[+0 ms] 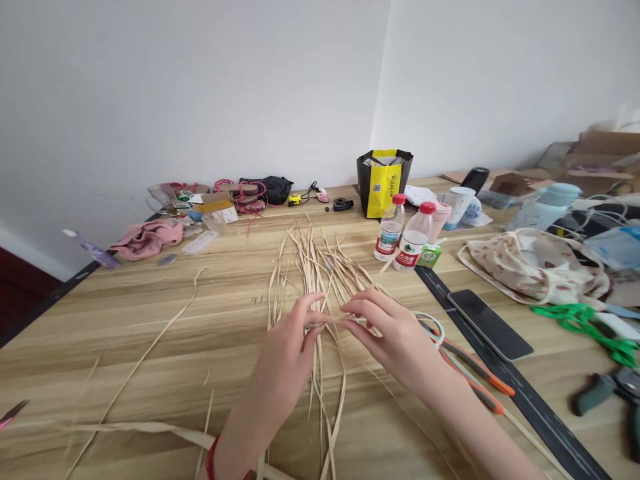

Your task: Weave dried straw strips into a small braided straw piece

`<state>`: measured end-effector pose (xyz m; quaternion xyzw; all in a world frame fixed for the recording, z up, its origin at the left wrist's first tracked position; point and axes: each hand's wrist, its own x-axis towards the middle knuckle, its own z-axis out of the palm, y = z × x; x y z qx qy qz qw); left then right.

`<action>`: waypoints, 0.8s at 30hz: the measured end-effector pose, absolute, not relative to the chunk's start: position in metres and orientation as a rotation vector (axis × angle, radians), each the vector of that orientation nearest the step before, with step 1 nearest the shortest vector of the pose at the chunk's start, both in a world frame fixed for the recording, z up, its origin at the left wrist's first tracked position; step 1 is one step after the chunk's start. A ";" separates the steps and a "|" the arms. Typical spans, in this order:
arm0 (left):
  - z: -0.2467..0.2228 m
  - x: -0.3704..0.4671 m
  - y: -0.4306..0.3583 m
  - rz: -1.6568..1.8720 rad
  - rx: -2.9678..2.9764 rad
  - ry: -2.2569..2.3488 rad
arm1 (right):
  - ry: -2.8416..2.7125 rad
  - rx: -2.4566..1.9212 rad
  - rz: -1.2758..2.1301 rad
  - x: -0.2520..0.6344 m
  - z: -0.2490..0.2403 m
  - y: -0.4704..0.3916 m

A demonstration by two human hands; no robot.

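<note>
The pale, dry fibre strips [309,267] could, I judge, split or tangle if I tug unevenly while loose lengths cross. They look flat, narrow and slightly curled, fanned across the bench [150,293] left of the red-capped bottles [414,245] and towards me. My left fingers [310,333] and right fingers [367,307] are pinched nearly closed on thin strips. Orange-handled pliers [480,369] lie nearer me than the bottles.

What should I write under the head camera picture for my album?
Two hands pinch pale strips above a wooden table, with two red-capped bottles behind.
</note>
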<state>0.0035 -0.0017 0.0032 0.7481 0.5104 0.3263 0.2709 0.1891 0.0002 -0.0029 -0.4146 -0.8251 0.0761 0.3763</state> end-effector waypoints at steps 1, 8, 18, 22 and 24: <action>0.004 0.004 -0.002 0.868 2.012 1.381 | -2.132 -1.050 0.197 0.190 -0.002 0.001; 0.009 0.004 -0.003 0.865 1.985 1.330 | -2.172 -1.061 0.173 0.191 0.006 0.003; 0.008 -0.004 0.001 0.898 1.988 1.280 | -2.203 -1.128 0.068 0.188 -0.001 0.004; 0.011 -0.002 -0.001 0.811 2.008 1.305 | -2.200 -1.193 -0.059 0.186 -0.010 0.008; 0.011 -0.001 -0.002 0.787 2.020 1.308 | -2.210 -1.214 -0.087 0.184 -0.012 0.009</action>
